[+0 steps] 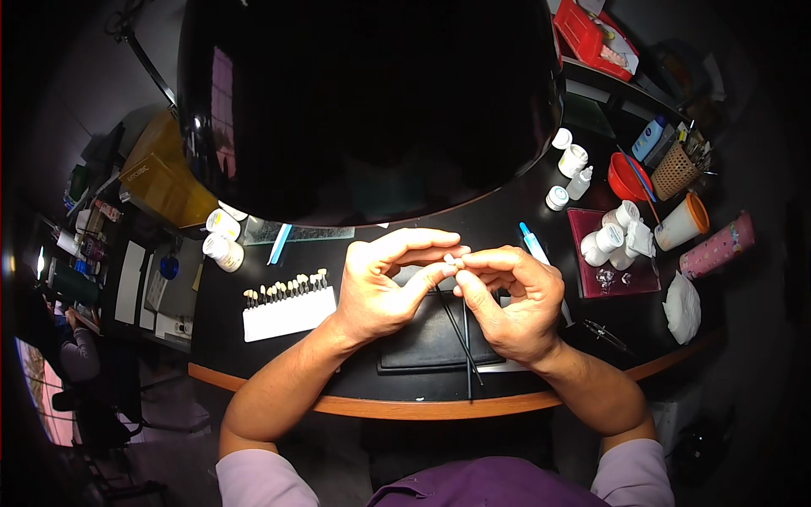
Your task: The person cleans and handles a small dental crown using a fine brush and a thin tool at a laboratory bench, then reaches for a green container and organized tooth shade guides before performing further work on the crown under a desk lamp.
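Observation:
My left hand [380,283] and my right hand [519,314] meet over the middle of the desk, both closed in a pinch. Between their touching fingertips is a small whitish piece [454,260], too small to make out exactly. Two thin black rods [467,338] run down from below the fingers and cross over a dark flat pad [405,348]; whether a hand holds them is hidden. Left of my left hand, a white block [289,316] bears several tooth-like tips [279,289] on dark pins. A blue-and-white pen-like tool [532,242] lies behind my right hand.
A large dark glossy panel [363,110] spans the far side. White jars [224,252] stand at left. On the right are a dark red tray [596,287] with jars, a red bowl [627,177], a woven brush holder [674,171], a crumpled white cloth [681,308] and dividers-like metal tool [605,335].

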Action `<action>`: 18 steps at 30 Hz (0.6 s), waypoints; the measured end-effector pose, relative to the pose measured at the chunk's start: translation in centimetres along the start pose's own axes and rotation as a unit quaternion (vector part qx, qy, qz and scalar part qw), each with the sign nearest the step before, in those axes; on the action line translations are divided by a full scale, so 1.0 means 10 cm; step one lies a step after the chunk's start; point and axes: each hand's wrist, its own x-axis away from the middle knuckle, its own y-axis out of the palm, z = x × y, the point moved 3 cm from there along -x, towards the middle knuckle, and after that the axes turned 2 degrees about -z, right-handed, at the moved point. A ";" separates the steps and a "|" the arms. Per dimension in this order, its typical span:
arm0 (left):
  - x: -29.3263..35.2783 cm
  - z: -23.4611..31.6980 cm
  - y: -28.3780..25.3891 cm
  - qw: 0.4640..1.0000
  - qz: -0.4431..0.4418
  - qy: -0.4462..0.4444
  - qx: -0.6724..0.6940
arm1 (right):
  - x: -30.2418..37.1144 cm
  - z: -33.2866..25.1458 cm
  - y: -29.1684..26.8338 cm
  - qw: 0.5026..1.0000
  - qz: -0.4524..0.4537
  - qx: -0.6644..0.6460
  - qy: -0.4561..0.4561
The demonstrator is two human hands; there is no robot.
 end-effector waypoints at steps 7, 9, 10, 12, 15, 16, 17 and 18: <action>0.01 -0.02 0.02 0.993 -0.022 -0.058 0.098 | 0.00 -0.01 -0.02 1.000 0.006 0.000 -0.004; 0.00 -0.04 0.01 0.989 -0.033 -0.068 0.128 | 0.00 -0.01 -0.02 1.000 0.007 -0.003 -0.005; 0.00 -0.05 0.01 0.983 -0.046 -0.076 0.159 | 0.00 -0.01 -0.03 1.000 0.010 -0.004 -0.005; -0.01 -0.07 -0.01 0.973 -0.049 -0.104 0.202 | 0.00 -0.03 -0.02 1.000 0.010 -0.008 -0.009; -0.01 -0.14 -0.03 0.945 -0.062 -0.149 0.286 | -0.01 -0.05 -0.03 1.000 0.009 0.000 -0.022; 0.00 -0.17 -0.03 0.928 -0.070 -0.167 0.327 | -0.02 -0.06 -0.03 0.999 0.007 0.010 -0.031; 0.00 -0.19 -0.04 0.928 -0.071 -0.166 0.327 | -0.01 -0.06 -0.03 0.999 0.008 0.011 -0.032; 0.00 -0.20 -0.04 0.915 -0.073 -0.179 0.353 | -0.01 -0.06 -0.04 0.999 0.008 0.014 -0.034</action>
